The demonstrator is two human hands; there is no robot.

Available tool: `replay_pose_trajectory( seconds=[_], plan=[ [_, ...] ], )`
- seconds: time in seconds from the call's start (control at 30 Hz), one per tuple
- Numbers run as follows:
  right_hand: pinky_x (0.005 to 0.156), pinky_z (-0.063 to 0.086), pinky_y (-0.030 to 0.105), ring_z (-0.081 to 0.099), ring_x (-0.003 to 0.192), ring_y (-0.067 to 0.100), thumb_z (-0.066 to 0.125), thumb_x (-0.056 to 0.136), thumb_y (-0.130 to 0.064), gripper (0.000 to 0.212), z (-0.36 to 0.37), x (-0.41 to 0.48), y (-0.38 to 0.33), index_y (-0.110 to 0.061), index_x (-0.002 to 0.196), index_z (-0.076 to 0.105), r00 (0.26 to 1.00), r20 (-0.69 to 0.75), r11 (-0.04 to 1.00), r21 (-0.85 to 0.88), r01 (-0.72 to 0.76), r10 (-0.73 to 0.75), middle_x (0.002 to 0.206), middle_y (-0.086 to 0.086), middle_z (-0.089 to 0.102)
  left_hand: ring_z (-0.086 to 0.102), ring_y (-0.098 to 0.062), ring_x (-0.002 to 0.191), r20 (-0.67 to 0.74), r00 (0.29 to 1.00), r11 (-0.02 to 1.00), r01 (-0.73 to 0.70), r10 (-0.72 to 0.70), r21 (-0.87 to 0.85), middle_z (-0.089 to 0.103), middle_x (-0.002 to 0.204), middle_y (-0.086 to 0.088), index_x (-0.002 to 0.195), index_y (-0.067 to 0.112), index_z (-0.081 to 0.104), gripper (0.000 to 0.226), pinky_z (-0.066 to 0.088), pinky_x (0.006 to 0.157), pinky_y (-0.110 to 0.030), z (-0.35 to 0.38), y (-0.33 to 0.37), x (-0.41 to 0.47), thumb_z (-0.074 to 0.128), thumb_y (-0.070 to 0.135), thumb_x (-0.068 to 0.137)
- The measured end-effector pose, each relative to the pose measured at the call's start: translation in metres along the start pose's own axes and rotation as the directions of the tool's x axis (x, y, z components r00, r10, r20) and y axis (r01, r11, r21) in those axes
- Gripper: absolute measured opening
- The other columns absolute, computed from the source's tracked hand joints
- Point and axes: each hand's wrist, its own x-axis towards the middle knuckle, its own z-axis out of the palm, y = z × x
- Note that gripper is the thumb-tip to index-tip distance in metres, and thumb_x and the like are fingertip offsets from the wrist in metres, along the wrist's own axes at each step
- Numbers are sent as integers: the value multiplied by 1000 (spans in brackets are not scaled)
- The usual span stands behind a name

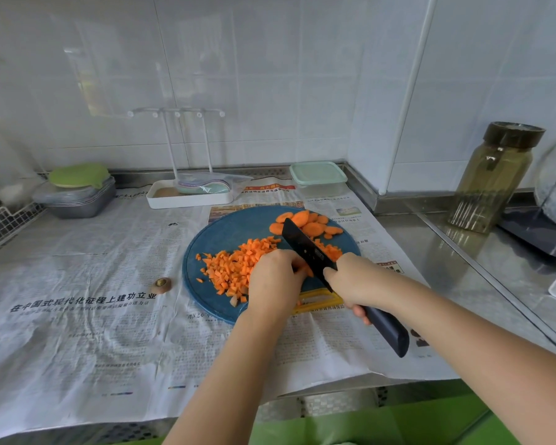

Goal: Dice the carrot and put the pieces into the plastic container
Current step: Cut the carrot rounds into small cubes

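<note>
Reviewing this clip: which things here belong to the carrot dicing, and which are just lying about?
In use: knife, right hand, left hand, carrot being cut, diced carrot, carrot slices, cutting board, plastic container.
Lying about: carrot end, yellow tool, glass jar, white rack, grey tubs, newspaper.

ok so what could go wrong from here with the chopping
1. The left hand holds carrot right against the knife that the right hand grips; a slip could nick the fingers.
2. The dice spread close to the board edge, so some may scatter onto the newspaper.
3. The container at the back has its lid on, so it needs opening before any transfer.
</note>
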Motion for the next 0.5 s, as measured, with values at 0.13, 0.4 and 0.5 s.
replay_pose_trajectory(
  seconds=[0.13, 0.4, 0.5],
  plan=[
    [48, 44, 30, 48, 41, 24, 26, 103, -33, 53, -6, -5, -1, 12, 112, 52, 994, 91, 998, 8, -67, 66, 54, 13, 50, 62, -13, 85, 12, 999, 998, 42, -42, 47, 69, 96, 4, 97, 20, 71, 13, 52, 76, -30, -1, -1, 2, 62, 25, 90],
    [39, 41, 24, 43, 33, 18, 30, 103, -28, 37, -12, -8, 15, 3, 112, 48, 996, 82, 996, 81, 22, -29, 50, 10, 46, 60, -13, 80, 7, 993, 983, 118, -120, 139, 66, 90, 4, 92, 21, 69, 17, 51, 68, -28, 1, -4, 6, 65, 36, 87],
    [39, 42, 26, 43, 33, 19, 32, 103, -28, 35, -16, -12, 17, 2, 109, 48, 995, 86, 996, 76, 44, -50, 49, 9, 45, 59, -13, 78, -4, 991, 982, 137, -137, 131, 66, 88, 3, 90, 20, 69, 19, 49, 66, -27, 1, -4, 7, 66, 38, 85]
  ],
)
